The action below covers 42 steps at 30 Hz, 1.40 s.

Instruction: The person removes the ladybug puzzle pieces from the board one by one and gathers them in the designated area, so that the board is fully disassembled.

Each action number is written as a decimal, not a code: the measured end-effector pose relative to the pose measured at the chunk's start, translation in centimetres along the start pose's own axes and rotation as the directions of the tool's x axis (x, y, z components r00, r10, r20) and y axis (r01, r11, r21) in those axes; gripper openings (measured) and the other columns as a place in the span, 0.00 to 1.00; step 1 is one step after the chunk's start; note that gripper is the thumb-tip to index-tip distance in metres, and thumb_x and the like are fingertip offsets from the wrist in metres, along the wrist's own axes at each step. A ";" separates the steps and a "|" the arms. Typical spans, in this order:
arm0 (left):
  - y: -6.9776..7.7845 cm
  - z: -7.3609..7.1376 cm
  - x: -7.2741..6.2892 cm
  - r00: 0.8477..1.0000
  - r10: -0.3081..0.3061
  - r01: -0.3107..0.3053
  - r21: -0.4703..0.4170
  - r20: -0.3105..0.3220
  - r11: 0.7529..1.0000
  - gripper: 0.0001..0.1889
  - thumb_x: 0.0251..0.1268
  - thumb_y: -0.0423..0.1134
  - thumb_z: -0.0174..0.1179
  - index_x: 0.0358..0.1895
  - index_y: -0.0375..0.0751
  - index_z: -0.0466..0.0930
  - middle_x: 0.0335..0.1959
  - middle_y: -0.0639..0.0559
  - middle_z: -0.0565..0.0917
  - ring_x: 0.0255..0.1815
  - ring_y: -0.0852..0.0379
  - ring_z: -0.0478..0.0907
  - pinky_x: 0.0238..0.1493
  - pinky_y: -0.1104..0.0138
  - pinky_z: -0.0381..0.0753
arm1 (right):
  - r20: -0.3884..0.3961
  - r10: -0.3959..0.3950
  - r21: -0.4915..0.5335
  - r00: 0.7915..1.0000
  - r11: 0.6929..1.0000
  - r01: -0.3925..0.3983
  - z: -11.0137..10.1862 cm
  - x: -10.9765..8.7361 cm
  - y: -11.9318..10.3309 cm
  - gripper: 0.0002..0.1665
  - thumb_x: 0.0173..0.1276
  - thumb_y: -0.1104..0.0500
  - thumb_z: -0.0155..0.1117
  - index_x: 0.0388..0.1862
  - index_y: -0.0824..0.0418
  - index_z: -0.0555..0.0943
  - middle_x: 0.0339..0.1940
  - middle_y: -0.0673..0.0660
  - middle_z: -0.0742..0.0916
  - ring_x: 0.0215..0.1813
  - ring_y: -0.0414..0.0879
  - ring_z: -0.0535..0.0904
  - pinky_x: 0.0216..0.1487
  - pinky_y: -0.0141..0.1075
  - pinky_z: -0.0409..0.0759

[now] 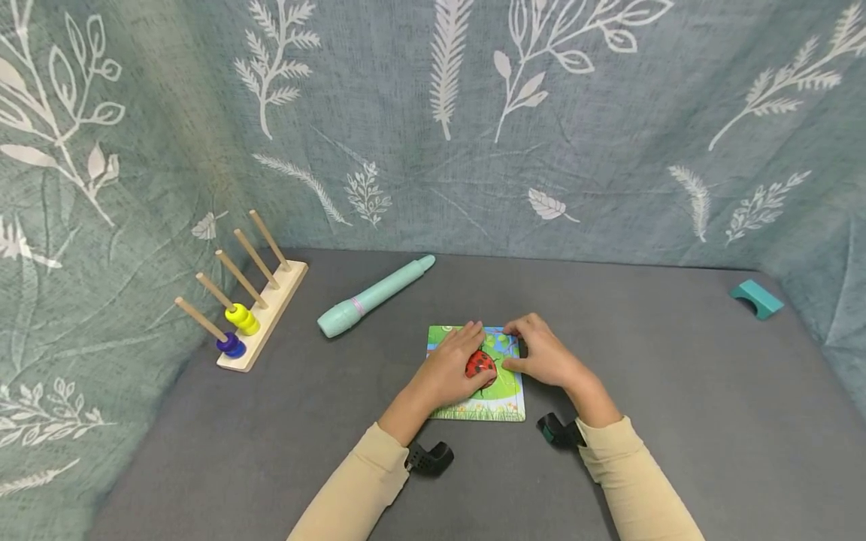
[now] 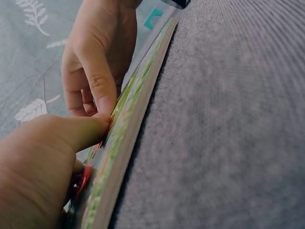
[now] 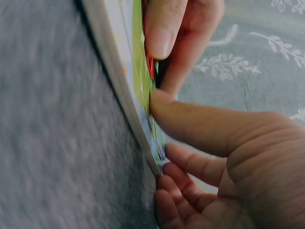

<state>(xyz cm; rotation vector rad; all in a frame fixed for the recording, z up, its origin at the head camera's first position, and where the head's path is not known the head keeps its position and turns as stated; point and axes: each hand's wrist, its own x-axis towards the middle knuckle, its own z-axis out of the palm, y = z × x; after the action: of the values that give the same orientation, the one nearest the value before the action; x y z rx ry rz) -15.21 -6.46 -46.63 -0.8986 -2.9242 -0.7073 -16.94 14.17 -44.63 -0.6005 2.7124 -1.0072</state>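
Note:
A square ladybug jigsaw puzzle [image 1: 476,411] lies flat on the grey table, its light board edge [image 2: 136,124] showing in the left wrist view. My left hand [image 1: 449,372] rests across its left half, fingers stretched toward the far edge and thumb beside the red ladybug [image 1: 479,365]. At the right side my right hand [image 1: 544,357] grips the puzzle, with the thumb [image 3: 190,121] on the picture and curled fingers at the far right corner. Thin seams between pieces show near that thumb. The hands cover part of the picture.
To the left stands a wooden peg stacker [image 1: 274,323] with blue beads [image 1: 231,346] and yellow beads [image 1: 242,318]. Behind the puzzle lies a mint-green, microphone-shaped tube [image 1: 379,294]. A teal arch block [image 1: 756,299] sits far right. A patterned cloth [image 1: 406,188] hangs behind the table.

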 end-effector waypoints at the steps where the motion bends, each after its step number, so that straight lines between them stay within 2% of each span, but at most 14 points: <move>1: 0.1 0.0 0.0 1.000 -0.001 0.001 -0.003 0.003 1.000 0.35 0.65 0.55 0.57 0.69 0.36 0.64 0.72 0.42 0.63 0.75 0.50 0.56 0.77 0.58 0.54 | 0.001 0.002 0.013 1.000 1.000 -0.002 0.1 0.0 0.1 0.28 0.60 0.59 0.70 0.57 0.67 0.73 0.53 0.64 0.73 0.54 0.57 0.70 0.55 0.52 0.74; 7: 0.2 0.0 -0.1 1.000 -0.014 0.014 -0.023 0.011 1.000 0.36 0.65 0.54 0.57 0.70 0.35 0.62 0.73 0.42 0.60 0.76 0.50 0.53 0.77 0.59 0.52 | -0.026 -0.017 0.100 1.000 0.995 0.019 0.3 -0.1 0.2 0.27 0.58 0.63 0.71 0.53 0.66 0.69 0.50 0.64 0.71 0.53 0.57 0.70 0.55 0.51 0.73; 14: 0.1 -0.1 -0.2 1.000 -0.006 0.006 -0.027 0.004 1.000 0.36 0.65 0.54 0.58 0.69 0.34 0.63 0.72 0.41 0.61 0.75 0.49 0.54 0.77 0.59 0.54 | -0.069 0.001 0.134 0.998 0.991 0.008 0.7 0.0 0.1 0.26 0.58 0.65 0.70 0.54 0.66 0.72 0.49 0.61 0.77 0.50 0.54 0.74 0.51 0.48 0.77; 22: -0.1 0.1 -0.1 1.000 0.002 -0.003 -0.021 -0.005 1.000 0.36 0.64 0.54 0.58 0.69 0.34 0.64 0.72 0.41 0.62 0.75 0.49 0.55 0.77 0.58 0.55 | -0.116 -0.042 0.084 0.992 0.995 0.052 0.8 0.1 0.4 0.24 0.60 0.66 0.68 0.56 0.66 0.75 0.47 0.60 0.80 0.46 0.51 0.76 0.47 0.44 0.79; 28: 0.0 -0.1 -0.2 1.000 -0.006 0.006 -0.023 0.005 1.000 0.36 0.65 0.55 0.57 0.70 0.35 0.63 0.73 0.42 0.61 0.75 0.49 0.54 0.77 0.58 0.55 | -0.149 -0.068 0.035 0.986 0.997 0.074 0.6 -0.1 0.5 0.24 0.60 0.63 0.68 0.56 0.66 0.77 0.48 0.60 0.81 0.47 0.52 0.78 0.48 0.45 0.81; 36: 0.0 -0.2 -0.3 0.999 -0.043 0.044 -0.027 0.032 0.999 0.36 0.65 0.55 0.57 0.71 0.37 0.62 0.74 0.44 0.60 0.76 0.51 0.52 0.77 0.59 0.53 | -0.149 -0.058 0.016 0.987 0.998 0.061 -0.6 -0.3 1.1 0.24 0.63 0.62 0.66 0.58 0.66 0.76 0.51 0.62 0.80 0.51 0.54 0.78 0.52 0.47 0.80; 42: -0.1 0.0 -0.3 0.999 -0.034 0.035 -0.017 0.033 0.999 0.36 0.65 0.55 0.56 0.71 0.37 0.62 0.74 0.44 0.59 0.76 0.51 0.52 0.77 0.60 0.52 | -0.168 -0.011 0.015 0.986 1.000 0.014 -2.3 -1.3 2.5 0.25 0.64 0.62 0.65 0.59 0.65 0.75 0.52 0.63 0.80 0.52 0.56 0.77 0.52 0.49 0.79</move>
<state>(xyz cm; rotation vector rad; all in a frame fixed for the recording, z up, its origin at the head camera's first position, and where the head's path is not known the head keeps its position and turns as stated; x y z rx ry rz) -15.03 -6.67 -46.65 -0.8716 -2.9742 -0.7276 -17.24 17.76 -44.52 -0.5539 2.8457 -1.1299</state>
